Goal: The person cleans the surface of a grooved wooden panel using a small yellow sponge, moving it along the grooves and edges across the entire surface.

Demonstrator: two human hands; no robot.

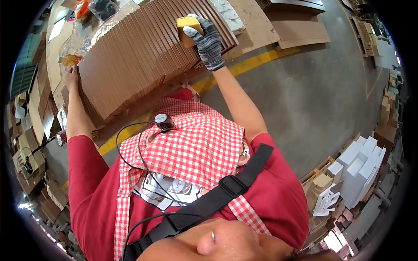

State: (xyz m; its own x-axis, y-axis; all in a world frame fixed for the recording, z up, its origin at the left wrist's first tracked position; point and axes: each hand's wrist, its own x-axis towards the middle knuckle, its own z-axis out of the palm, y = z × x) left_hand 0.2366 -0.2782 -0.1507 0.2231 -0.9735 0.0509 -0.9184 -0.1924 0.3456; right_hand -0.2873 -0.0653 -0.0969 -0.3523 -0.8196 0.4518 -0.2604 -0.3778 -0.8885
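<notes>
A long row of brown boards [130,61] stands packed side by side on the table, their narrow edges facing up. My right hand [208,45], in a grey striped glove with pale fingertips, is closed around a yellow sponge block [190,25]. The block rests on the board edges near the right end of the row. At the row's left end is my bare left hand [72,79], against the outermost board. Just beyond its fingers lies a crumpled amber, see-through piece [69,59]. Its fingers are mostly hidden, so whether it grips anything is unclear.
Orange [82,9] and dark plastic bags [103,8] lie on the table's far left. More brown panels [300,32] are stacked at the far right. A yellow line [252,63] crosses the grey floor. White foam blocks [359,165] stand at the right. Black cables [141,148] hang over my apron.
</notes>
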